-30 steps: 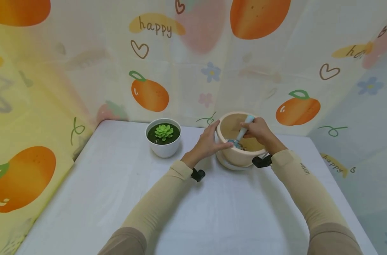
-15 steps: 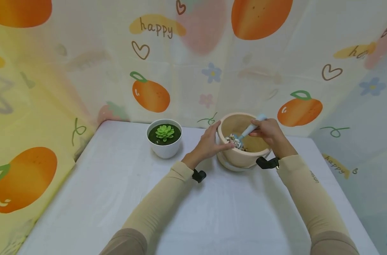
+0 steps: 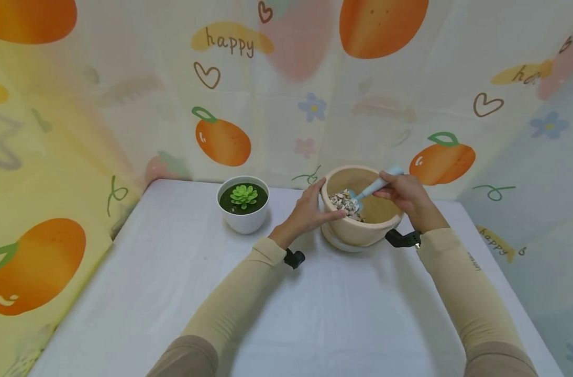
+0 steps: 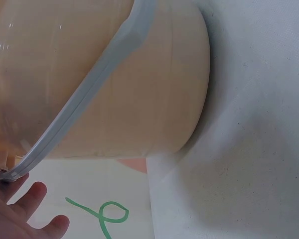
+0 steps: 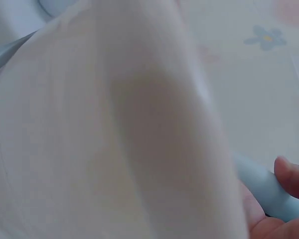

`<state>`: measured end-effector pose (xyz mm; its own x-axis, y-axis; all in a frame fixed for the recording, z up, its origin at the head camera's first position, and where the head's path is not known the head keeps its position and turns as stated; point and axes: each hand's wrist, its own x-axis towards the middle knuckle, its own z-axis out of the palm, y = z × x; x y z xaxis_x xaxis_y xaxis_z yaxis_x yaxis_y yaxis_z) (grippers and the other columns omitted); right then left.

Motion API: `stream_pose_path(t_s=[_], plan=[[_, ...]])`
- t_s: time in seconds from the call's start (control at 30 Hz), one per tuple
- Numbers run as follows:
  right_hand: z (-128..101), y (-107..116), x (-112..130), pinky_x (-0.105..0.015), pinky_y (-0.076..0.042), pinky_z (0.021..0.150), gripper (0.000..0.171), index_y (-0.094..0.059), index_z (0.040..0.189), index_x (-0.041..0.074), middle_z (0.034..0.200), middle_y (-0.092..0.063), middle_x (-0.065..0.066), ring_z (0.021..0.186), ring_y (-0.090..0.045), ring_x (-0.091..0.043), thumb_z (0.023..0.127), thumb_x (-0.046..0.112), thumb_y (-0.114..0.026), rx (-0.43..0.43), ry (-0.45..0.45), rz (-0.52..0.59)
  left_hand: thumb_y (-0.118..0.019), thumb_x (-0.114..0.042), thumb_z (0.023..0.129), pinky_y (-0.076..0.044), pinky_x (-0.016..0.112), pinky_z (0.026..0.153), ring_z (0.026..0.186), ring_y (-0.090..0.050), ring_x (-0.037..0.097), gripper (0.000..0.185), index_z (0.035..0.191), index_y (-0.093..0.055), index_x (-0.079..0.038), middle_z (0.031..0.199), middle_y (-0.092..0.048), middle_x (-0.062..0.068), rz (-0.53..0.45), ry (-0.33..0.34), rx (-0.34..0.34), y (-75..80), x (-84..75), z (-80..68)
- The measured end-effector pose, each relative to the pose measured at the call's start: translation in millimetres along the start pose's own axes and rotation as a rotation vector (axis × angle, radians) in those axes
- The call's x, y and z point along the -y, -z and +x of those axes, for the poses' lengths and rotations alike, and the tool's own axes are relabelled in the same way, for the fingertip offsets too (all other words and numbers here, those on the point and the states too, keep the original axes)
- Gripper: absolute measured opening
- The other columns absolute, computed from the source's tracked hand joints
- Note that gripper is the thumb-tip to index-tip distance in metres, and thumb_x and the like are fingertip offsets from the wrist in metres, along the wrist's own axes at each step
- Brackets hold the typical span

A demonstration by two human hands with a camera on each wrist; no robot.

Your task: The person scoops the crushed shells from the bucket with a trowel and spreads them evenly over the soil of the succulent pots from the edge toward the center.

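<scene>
A beige pot (image 3: 357, 222) stands on a white saucer (image 3: 335, 242) at the back of the table. My left hand (image 3: 310, 210) grips its left side, thumb at the near rim and fingers round the far wall. The pot's wall (image 4: 114, 89) fills the left wrist view, with my fingertips (image 4: 25, 214) at the bottom left. My right hand (image 3: 406, 195) holds the handle of a light blue scoop (image 3: 378, 184) over the pot's mouth. The scoop's bowl carries a heap of pebbles (image 3: 343, 200). In the right wrist view the blue handle (image 5: 269, 191) shows beside the blurred pot wall (image 5: 114, 149).
A small white pot with a green succulent (image 3: 242, 201) stands left of the beige pot. The white table (image 3: 315, 314) is walled in on three sides by fruit-printed sheets (image 3: 126, 104). Black wrist straps (image 3: 293, 258) sit on both sleeves.
The scoop has come up from deep in the pot with a load of pebbles. My right hand has shifted right and tilted the handle lower. The left hand has stayed on the pot.
</scene>
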<state>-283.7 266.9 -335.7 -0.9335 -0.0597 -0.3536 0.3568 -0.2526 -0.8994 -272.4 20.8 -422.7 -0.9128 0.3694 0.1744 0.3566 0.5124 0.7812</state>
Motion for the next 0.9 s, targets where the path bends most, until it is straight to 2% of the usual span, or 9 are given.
stream_pose_path(t_s=[0.43,0.63,0.77,0.9], plan=[[0.2,18.9,9.1,-0.038,-0.060,0.071,0.009,-0.055,0.095,0.002,0.079,-0.069,-0.014,0.077,-0.073,-0.024,0.097,0.011,-0.054,0.030,-0.093,0.236,-0.076,-0.050,0.079,-0.024,0.061,0.115,0.148,-0.026,0.029,0.105,0.156,-0.018,-0.010,0.161,-0.026,0.010,-0.012,0.000,-0.003,-0.3,-0.7,0.2],[-2.7,24.6,10.9,-0.042,-0.056,0.082,0.009,-0.054,0.099,0.004,0.085,-0.067,-0.014,0.081,-0.072,-0.026,0.094,0.010,-0.059,-0.018,-0.112,0.321,-0.075,-0.052,0.078,-0.022,0.062,0.115,0.148,-0.025,0.028,0.105,0.156,-0.017,-0.011,0.161,-0.026,0.009,-0.008,0.015,-0.001,0.6,-1.1,-0.5],[-5.4,27.5,9.6,-0.042,-0.052,0.086,0.009,-0.057,0.098,0.004,0.085,-0.069,-0.015,0.080,-0.072,-0.027,0.093,0.010,-0.062,-0.050,-0.094,0.356,-0.075,-0.051,0.079,-0.022,0.062,0.115,0.148,-0.025,0.029,0.105,0.156,-0.017,-0.012,0.161,-0.025,0.010,-0.014,0.012,0.001,1.0,-1.4,-0.5],[-8.3,30.9,6.2,-0.042,-0.054,0.081,0.008,-0.060,0.094,0.003,0.081,-0.071,-0.017,0.078,-0.073,-0.028,0.094,0.010,-0.061,-0.067,-0.036,0.383,-0.075,-0.049,0.079,-0.024,0.062,0.115,0.148,-0.025,0.030,0.105,0.156,-0.017,-0.011,0.161,-0.025,0.010,-0.028,0.001,0.003,0.5,-1.7,-0.4]])
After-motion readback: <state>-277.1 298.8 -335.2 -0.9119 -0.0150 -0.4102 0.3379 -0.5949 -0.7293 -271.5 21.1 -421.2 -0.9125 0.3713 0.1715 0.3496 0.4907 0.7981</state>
